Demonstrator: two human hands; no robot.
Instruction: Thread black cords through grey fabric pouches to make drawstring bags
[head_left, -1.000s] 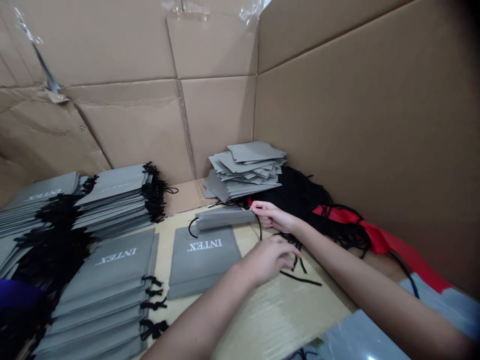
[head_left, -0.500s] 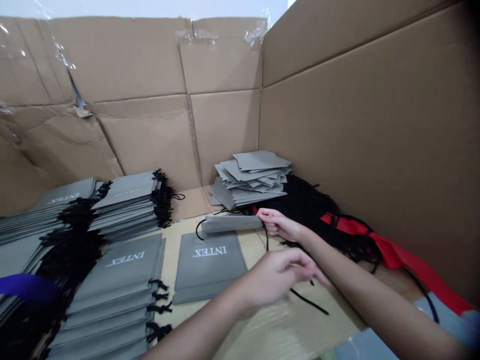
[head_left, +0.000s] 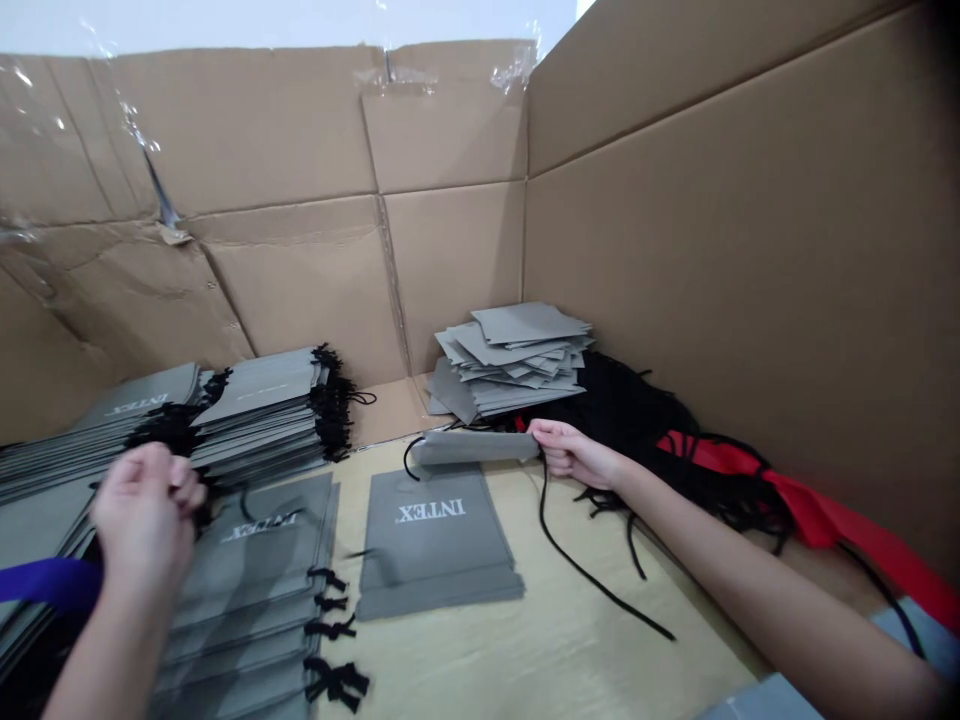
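My right hand (head_left: 574, 450) pinches the right end of a grey drawstring bag (head_left: 476, 447), held edge-on above the table. Black cord (head_left: 585, 580) trails down from that hand onto the tabletop, and a short loop sticks out at the bag's left end. Below it a flat grey INTEX bag (head_left: 435, 545) lies on the table. At the left, my left hand (head_left: 146, 510) is a closed fist, smeared by motion, over the bag piles; what it holds, if anything, I cannot make out. Thin dark blurs show to its right.
Stacked finished bags (head_left: 262, 400) with black knotted ends stand at the left, and a fanned row of bags (head_left: 247, 610) lies nearer. Loose grey bags (head_left: 525, 350) are piled at the back, beside a heap of black cords (head_left: 637, 400) and red cloth (head_left: 810, 505). Cardboard walls (head_left: 712, 250) enclose the table.
My left hand has swung from the middle, near the right wrist, to the far left and closed into a fist. My right hand keeps its hold on the bag, nearly in place.
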